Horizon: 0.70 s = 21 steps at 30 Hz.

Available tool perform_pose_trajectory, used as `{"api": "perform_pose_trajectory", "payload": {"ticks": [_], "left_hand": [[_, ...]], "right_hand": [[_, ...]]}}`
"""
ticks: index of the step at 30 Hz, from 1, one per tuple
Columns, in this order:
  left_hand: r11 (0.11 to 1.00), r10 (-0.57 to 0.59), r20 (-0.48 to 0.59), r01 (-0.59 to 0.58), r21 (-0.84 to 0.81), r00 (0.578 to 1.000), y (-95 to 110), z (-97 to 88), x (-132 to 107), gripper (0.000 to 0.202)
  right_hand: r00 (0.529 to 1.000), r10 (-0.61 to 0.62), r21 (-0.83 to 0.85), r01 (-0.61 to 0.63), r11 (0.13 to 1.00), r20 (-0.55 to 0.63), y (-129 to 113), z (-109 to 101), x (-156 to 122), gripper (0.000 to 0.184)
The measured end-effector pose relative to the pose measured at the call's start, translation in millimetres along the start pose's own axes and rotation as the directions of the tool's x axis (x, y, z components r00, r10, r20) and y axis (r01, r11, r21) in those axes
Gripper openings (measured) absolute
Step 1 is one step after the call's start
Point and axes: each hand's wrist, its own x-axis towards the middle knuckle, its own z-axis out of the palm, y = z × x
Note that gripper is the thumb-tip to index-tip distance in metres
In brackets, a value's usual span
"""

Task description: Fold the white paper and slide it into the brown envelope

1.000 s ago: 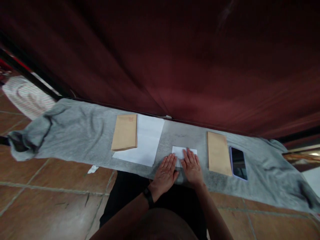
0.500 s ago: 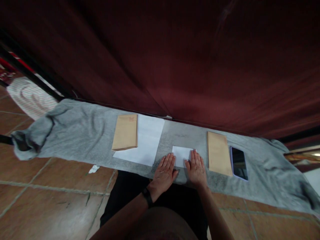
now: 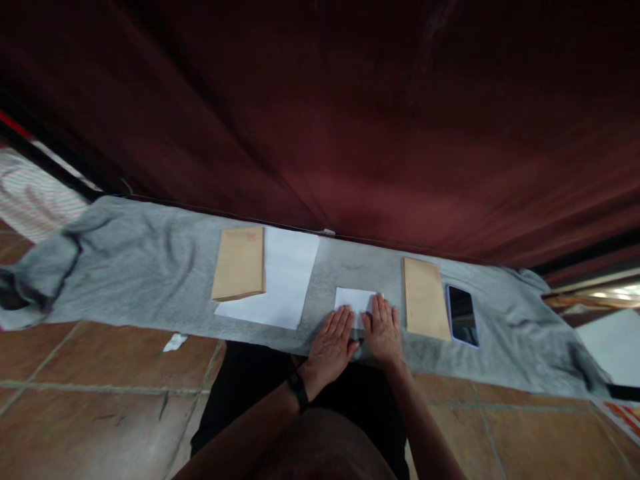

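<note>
A small white piece of paper [image 3: 353,299], apparently folded, lies on the grey cloth in front of me. My left hand [image 3: 333,343] rests flat over its lower left part, fingers stretched out. Across its right side, my right hand [image 3: 384,332] is pressed flat too, fingers extended and thumb on the paper. The hands partly hide the paper's lower edge and right side. To the left are large white sheets [image 3: 293,277], with a stack of brown envelopes [image 3: 239,263] overlapping them. Right of my right hand lies another brown envelope or stack of them [image 3: 425,300].
A phone [image 3: 463,317] with a lilac edge lies beside the right envelope. The grey cloth [image 3: 150,267] covers a narrow bench-like surface against a dark red hanging [image 3: 320,133]. A white scrap [image 3: 175,342] is on the tiled floor [image 3: 125,373].
My hands have come slightly closer together, the left one sliding right onto the small paper. The whole view has shifted a little. Envelopes, sheets and phone stay in place on the cloth.
</note>
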Motion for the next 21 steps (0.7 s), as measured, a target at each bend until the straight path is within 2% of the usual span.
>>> {"api": "perform_pose_trajectory", "payload": {"ticks": [7,12,21], "left_hand": [[1.000,-0.019,-0.014,0.019,0.000,1.000,-12,1.6,23,0.055],[1.000,-0.006,0.001,0.006,-0.002,1.000,-22,2.1,38,0.056],[1.000,0.001,0.010,-0.001,-0.007,1.000,-24,3.4,40,0.057]], "right_hand": [[0.991,-0.104,0.070,0.099,0.993,0.078,-18,-4,-6,0.053],[0.995,-0.068,0.019,0.067,0.998,0.079,-19,-2,-9,0.052],[1.000,-0.015,-0.014,0.015,1.000,0.006,-4,2,-8,0.060]]}}
